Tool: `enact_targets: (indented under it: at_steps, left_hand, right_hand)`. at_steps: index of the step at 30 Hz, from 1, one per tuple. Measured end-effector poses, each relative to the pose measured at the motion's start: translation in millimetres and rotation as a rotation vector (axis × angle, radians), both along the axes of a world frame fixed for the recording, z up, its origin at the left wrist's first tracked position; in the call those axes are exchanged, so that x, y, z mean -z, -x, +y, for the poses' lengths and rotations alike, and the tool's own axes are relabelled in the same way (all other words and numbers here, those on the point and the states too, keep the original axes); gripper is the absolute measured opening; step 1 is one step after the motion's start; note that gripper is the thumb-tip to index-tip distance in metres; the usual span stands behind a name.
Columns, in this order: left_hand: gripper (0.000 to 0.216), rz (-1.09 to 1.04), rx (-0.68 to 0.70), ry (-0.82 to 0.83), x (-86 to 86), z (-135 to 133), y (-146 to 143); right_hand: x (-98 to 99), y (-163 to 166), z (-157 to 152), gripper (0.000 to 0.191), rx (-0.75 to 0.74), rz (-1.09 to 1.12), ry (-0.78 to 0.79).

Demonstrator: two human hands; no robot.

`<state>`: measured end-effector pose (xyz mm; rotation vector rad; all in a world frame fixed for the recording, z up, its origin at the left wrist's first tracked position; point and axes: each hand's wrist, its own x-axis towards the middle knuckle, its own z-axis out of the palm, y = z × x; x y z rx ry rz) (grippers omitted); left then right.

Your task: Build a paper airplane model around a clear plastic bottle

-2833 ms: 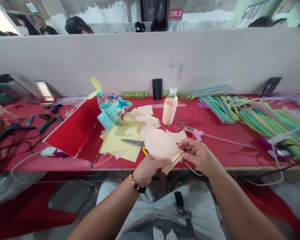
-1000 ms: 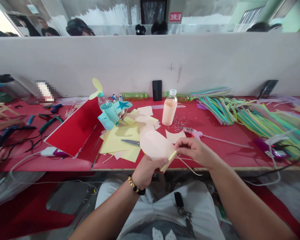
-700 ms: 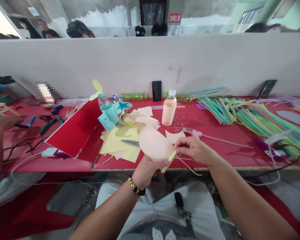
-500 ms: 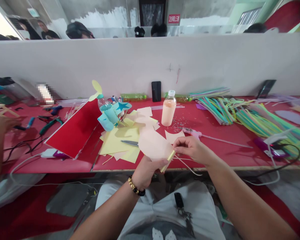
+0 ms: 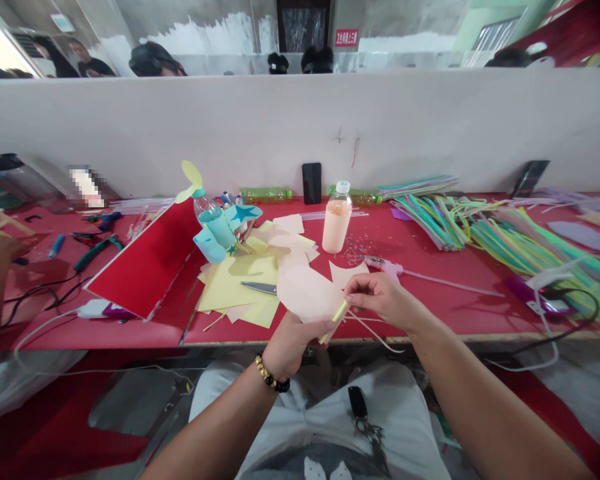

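A seated person works at one red-topped desk (image 5: 460, 287), two bare hands meeting over one pale pink paper piece (image 5: 307, 291) and one yellow strip (image 5: 341, 313). The left hand (image 5: 293, 343) is clamped on the pink paper's near edge, its thumb on top; the right hand (image 5: 383, 300), thumb and fingertips drawn together, pinches the strip's upper end. Just ahead of the left hand, the paper is broad, plain and smooth, with a rounded far outline. The strip is narrow and straight, slanting along the paper's right edge from the right fingertips down toward the left thumb. One bracelet (image 5: 269, 375) of gold and dark beads circles the left wrist. One pair of scissors (image 5: 258, 287) shows its blade beyond the left hand, over yellow sheets (image 5: 237, 283) that overlap too much to count. Farther past the left hand stands one blue-wrapped bottle (image 5: 219, 230) with two yellow blades on top; beyond the right hand stands one pink bottle (image 5: 336, 225), white-capped and upright. Behind it, two green bottles (image 5: 265, 195) lie on their sides, the right one partly hidden. One pink glue gun (image 5: 387, 267) lies just beyond the right hand
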<state>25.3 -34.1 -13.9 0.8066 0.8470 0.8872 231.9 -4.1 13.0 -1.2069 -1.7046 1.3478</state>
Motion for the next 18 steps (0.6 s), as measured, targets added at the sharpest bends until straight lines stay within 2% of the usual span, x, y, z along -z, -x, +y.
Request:
enact_targets:
  at_steps: [6, 10, 12, 15, 17, 18]
  left_hand:
    - [0.058, -0.015, -0.008, -0.001, 4.1, 2, 0]
    - [0.054, 0.008, 0.006, 0.026, 6.0, 2, -1]
    - [0.052, 0.006, -0.007, 0.045, 5.2, 3, 0]
    - [0.045, 0.009, -0.048, 0.068, 5.0, 3, 2]
    - [0.042, 0.017, -0.076, 0.074, 7.2, 4, 4]
    - [0.042, 0.02, -0.088, 0.077, 8.8, 5, 5]
  right_hand:
    - [4.0, 5, 1, 0.019, 0.049, 0.088, 0.011]
    - [3.8, 9, 0, 0.029, 0.08, 0.135, 0.002]
    - [4.9, 1, 0, 0.034, 0.144, 0.103, -0.031]
    - [14.7, -28, 0, 0.033, 0.425, -0.144, -0.15]
    - [27.1, -52, 1, 0.034, 0.684, -0.484, -0.188]
    - [34.3, -64, 1, 0.035, 0.753, -0.653, -0.162]
